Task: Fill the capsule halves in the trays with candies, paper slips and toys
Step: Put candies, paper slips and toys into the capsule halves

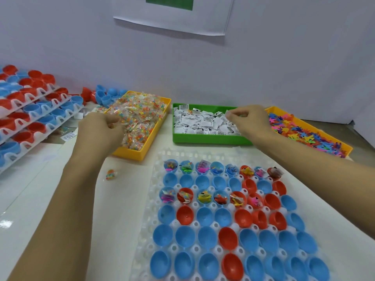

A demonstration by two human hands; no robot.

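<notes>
Left hand [101, 126] at the near-left edge of the yellow plastic bin of clear-wrapped candies [140, 116], fingers curled into the packets. Right hand [248, 118] over the green bin of white paper slips [205, 123], pinching one slip. White moulded tray of blue and red capsule halves [229, 220] sits nearer than both hands — two rows filled.

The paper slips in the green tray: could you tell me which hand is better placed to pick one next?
The right hand. It is over the green tray, fingertips pinched among the paper slips. The left hand is at the yellow tray of candies.
</notes>
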